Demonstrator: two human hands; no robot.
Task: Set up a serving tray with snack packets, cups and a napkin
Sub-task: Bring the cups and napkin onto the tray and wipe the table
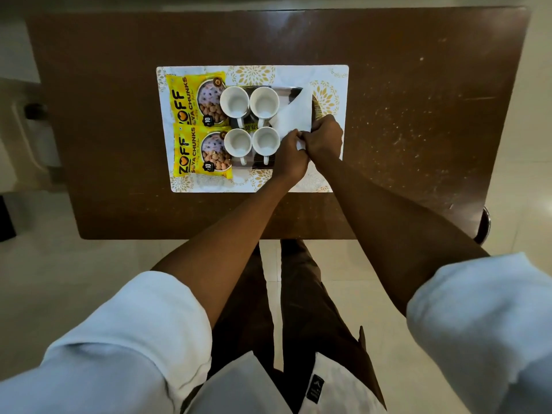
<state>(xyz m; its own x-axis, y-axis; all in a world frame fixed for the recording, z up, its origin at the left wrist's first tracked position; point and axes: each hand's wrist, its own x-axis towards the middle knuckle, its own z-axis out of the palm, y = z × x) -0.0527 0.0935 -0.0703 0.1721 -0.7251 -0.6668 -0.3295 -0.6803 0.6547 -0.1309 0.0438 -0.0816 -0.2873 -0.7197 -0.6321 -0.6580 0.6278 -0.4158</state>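
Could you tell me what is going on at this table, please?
A person stands at a brown table, setting up a serving tray that sits on a patterned placemat. The left hand and the right hand both pinch the near end of a white napkin, which lies over the tray's right side. Four empty white cups stand on the tray in two rows, and two yellow snack packets lie just left of them.

Head-worn view, steeply downward over the table (418,85).
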